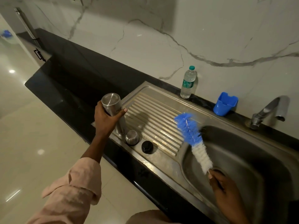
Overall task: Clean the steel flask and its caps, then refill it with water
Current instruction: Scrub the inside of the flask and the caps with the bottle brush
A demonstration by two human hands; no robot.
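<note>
The steel flask (113, 109) stands upside down at the near left corner of the ribbed drainboard (155, 126), its flat base facing up. My left hand (106, 120) grips it around the middle. Beside its mouth a steel cap (132, 137) rests on the drainboard, and a black inner cap (147, 147) lies to the right of that. My right hand (226, 189) holds the handle of a blue and white bottle brush (193, 139) over the sink basin (252, 159), bristles pointing up and left.
A plastic water bottle (187, 82) with a green cap and a blue plastic holder (224, 103) stand along the marble wall. The tap (268, 110) is at the right, with no water running. Black counter (77, 75) stretches left; a tiled floor lies below.
</note>
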